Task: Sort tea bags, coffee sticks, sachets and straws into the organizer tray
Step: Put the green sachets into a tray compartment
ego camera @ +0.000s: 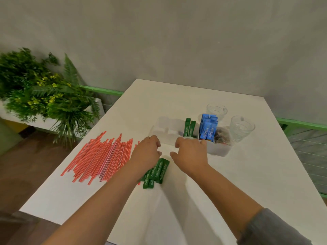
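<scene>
A white organizer tray (217, 151) stands on the white table (247, 174). It holds upright green sachets (189, 128), blue coffee sticks (208, 128) and dark tea bags (222, 137). Several green sachets (160, 172) lie loose in front of the tray. A spread of red straws (102, 156) lies to the left. My left hand (146, 152) and my right hand (191, 152) hover side by side just above the loose sachets, in front of the tray. Both have loosely curled fingers and hold nothing that I can see.
Two clear glass cups (216, 110) (241, 128) stand behind and to the right of the tray. A potted green plant (44, 92) sits off the table's left edge. A grey wall runs behind the table.
</scene>
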